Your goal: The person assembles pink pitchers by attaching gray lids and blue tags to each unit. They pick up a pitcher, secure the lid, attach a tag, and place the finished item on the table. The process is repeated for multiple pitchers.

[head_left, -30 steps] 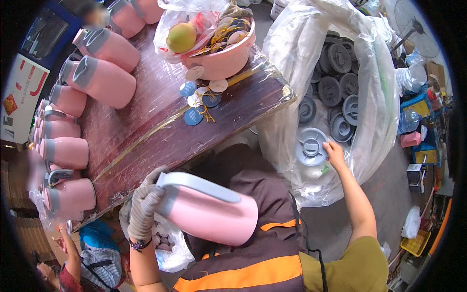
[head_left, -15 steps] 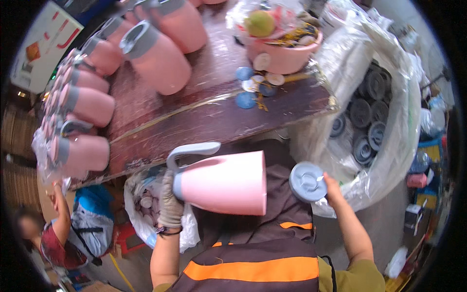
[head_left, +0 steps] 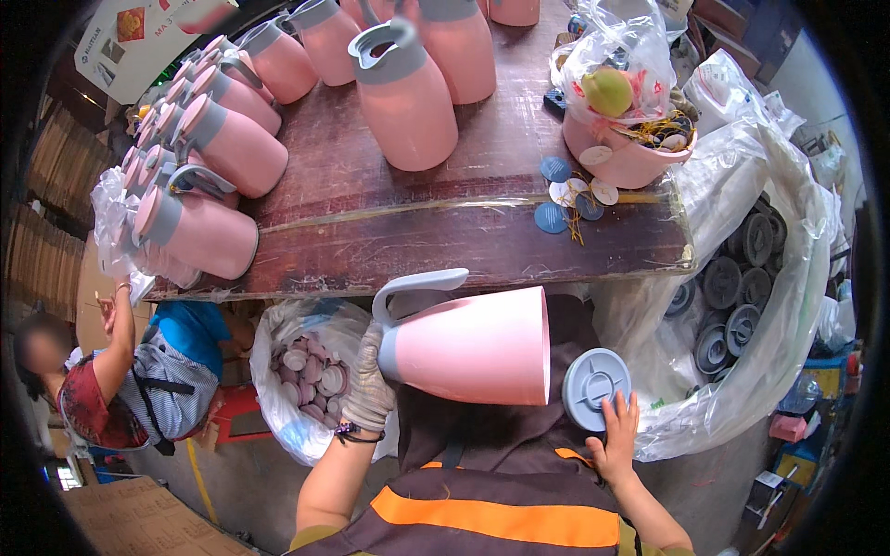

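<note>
My left hand, in a pale glove, grips the grey neck end of a pink jug. The jug lies on its side over my lap, its grey handle uppermost and its wide end facing right. Just off that wide end is a round grey cap with a raised ring and ribs, its face turned toward me. My right hand is bare and holds the cap by its lower right edge, fingers over the rim. The thumb points up below it.
Pink jugs stand on the dark red table. A pink tub and round tags are at its right. A clear bag of grey caps stands right; a white bag of small discs sits left, near another person.
The cap has turned more face-on toward me, and my right fingers have shifted onto its lower edge. My head view has swung, moving the table scene across the picture. The left hand keeps its grip.
</note>
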